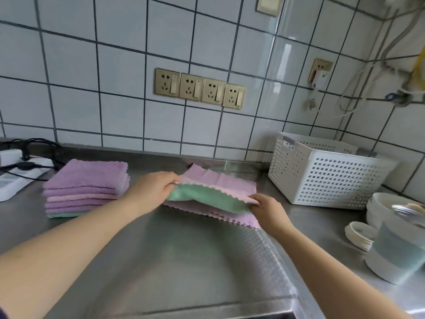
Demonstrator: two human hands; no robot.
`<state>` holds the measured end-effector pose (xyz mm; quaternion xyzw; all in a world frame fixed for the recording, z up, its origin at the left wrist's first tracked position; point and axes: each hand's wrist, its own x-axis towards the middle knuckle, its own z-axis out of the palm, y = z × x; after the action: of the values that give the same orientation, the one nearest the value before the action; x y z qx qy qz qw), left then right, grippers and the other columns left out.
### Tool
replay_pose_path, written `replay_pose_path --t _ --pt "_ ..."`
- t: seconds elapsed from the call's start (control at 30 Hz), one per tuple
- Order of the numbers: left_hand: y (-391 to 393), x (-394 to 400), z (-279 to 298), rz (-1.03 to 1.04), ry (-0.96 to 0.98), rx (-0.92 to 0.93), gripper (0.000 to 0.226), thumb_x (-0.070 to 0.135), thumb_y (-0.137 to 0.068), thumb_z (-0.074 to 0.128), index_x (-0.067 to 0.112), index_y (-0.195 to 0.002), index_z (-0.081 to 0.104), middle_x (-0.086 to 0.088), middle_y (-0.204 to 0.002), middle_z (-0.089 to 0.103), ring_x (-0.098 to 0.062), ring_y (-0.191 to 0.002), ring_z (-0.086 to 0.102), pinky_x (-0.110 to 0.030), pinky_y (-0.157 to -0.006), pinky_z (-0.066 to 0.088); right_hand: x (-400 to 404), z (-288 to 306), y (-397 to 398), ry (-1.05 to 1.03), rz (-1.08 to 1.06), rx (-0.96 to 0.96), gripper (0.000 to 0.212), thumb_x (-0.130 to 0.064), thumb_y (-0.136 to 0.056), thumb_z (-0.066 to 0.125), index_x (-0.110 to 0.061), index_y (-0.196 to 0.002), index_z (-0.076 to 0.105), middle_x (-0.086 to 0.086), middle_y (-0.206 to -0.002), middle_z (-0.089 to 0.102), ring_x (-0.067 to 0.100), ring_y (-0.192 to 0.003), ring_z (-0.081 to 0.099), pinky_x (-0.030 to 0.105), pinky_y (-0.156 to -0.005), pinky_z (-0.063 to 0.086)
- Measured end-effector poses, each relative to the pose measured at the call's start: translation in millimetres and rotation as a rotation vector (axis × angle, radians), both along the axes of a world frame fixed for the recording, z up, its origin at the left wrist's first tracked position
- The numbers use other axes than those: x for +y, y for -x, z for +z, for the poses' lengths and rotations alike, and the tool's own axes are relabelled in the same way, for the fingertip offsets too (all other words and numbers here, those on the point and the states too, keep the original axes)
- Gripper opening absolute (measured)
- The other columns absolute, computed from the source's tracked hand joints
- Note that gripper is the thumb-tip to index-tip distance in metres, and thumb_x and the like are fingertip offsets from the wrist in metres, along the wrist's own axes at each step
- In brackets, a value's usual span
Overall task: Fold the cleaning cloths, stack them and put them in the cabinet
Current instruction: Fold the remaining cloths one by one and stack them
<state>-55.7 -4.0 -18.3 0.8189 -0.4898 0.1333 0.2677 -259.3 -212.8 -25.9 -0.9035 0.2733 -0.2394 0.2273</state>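
The folding step seems in hand: the left hand (151, 187) and the right hand (268, 209) each pinch an edge of the green cloth (207, 199), lifted over the pink cloths (225, 180) on the counter (184, 249), and next it should be folded and laid on the stack (85, 187).

Bowls (379, 203) blurred; power strip (9, 178) cut off left.

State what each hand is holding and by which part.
Both hands hold one cloth, green on one side and pink on the other. The left hand pinches its left corner; the right hand pinches its right corner.
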Motion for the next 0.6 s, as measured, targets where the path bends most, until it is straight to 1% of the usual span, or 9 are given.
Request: replay_pose_path --t 0.07,0.13,0.2,0.3,0.4,0.47,0.5,0.53,0.6 --pt "12 23 -6 -0.04 -0.136 0.031 0.024 0.023 -0.095 0.049 0.022 -0.115 0.063 0.007 -0.116 0.065 -0.016 -0.107 0.059 -0.024 -0.08 0.04 10 -7 12 -0.057 0.03 0.048 0.02 -0.016 -0.091 0.054 -0.023 -0.073 0.059 -0.008 -0.066 0.052 0.016 -0.068 0.044 0.02 -0.054 0.033" --pt "22 41 -11 -0.073 -0.309 0.062 0.021 0.03 -0.096 0.048 0.025 -0.11 0.063 0.011 -0.11 0.065 -0.01 -0.099 0.058 -0.025 -0.081 0.042 15 -15 22 -0.115 0.068 0.114 0.032 -0.022 -0.091 0.058 -0.023 -0.06 0.046 -0.008 -0.059 0.042 0.013 -0.061 0.035 0.022 -0.052 0.03" --pt "31 54 -14 -0.09 -0.444 0.121 0.021 0.035 -0.095 0.047 0.027 -0.107 0.062 0.016 -0.106 0.062 -0.006 -0.095 0.055 -0.023 -0.082 0.042 20 -20 30 -0.179 0.085 0.181 0.033 -0.028 -0.089 0.062 -0.016 -0.063 0.044 -0.004 -0.06 0.038 0.013 -0.06 0.033 0.025 -0.055 0.031" --pt "43 66 -15 -0.128 -0.592 0.2 0.024 0.038 -0.093 0.049 0.025 -0.11 0.062 0.015 -0.109 0.059 -0.003 -0.097 0.052 -0.019 -0.085 0.04 27 -21 38 -0.301 0.076 0.255 0.039 -0.033 -0.086 0.065 -0.016 -0.064 0.037 -0.003 -0.06 0.034 0.014 -0.057 0.034 0.024 -0.054 0.034" --pt "55 79 -10 -0.147 -0.707 0.318 0.031 0.041 -0.092 0.052 0.024 -0.115 0.061 0.013 -0.11 0.061 -0.007 -0.098 0.055 -0.019 -0.085 0.042 37 -17 51 -0.232 0.124 0.512 0.038 -0.042 -0.087 0.062 -0.018 -0.065 0.041 -0.005 -0.058 0.037 0.009 -0.048 0.034 0.017 -0.044 0.031" --pt "59 88 -9 -0.136 -0.706 0.41 0.032 0.039 -0.091 0.054 0.025 -0.119 0.058 0.016 -0.101 0.058 -0.006 -0.093 0.055 -0.012 -0.079 0.041 40 -19 58 -0.275 0.148 0.596 0.037 -0.046 -0.086 0.062 -0.018 -0.068 0.044 -0.004 -0.059 0.038 0.008 -0.044 0.033 0.016 -0.039 0.03" --pt "59 93 -10 -0.127 -0.677 0.449 0.03 0.038 -0.091 0.055 0.027 -0.119 0.058 0.015 -0.099 0.057 -0.005 -0.091 0.054 -0.01 -0.076 0.04 41 -20 61 -0.298 0.145 0.591 0.037 -0.045 -0.086 0.062 -0.018 -0.069 0.044 -0.004 -0.059 0.038 0.009 -0.045 0.034 0.015 -0.04 0.03" --pt "57 98 -13 -0.115 -0.626 0.505 0.028 0.038 -0.091 0.056 0.029 -0.118 0.058 0.014 -0.1 0.057 -0.005 -0.088 0.054 -0.012 -0.073 0.042 41 -21 62 -0.318 0.134 0.56 0.036 -0.043 -0.087 0.062 -0.017 -0.07 0.044 -0.003 -0.06 0.038 0.01 -0.045 0.035 0.015 -0.04 0.032" --pt "55 106 -18 -0.083 -0.456 0.738 0.027 0.037 -0.09 0.057 0.032 -0.117 0.057 0.01 -0.101 0.058 -0.008 -0.081 0.056 -0.018 -0.062 0.046 41 -23 64 -0.337 0.101 0.475 0.033 -0.037 -0.09 0.06 -0.015 -0.072 0.044 -0.003 -0.061 0.039 0.011 -0.048 0.038 0.016 -0.041 0.036"
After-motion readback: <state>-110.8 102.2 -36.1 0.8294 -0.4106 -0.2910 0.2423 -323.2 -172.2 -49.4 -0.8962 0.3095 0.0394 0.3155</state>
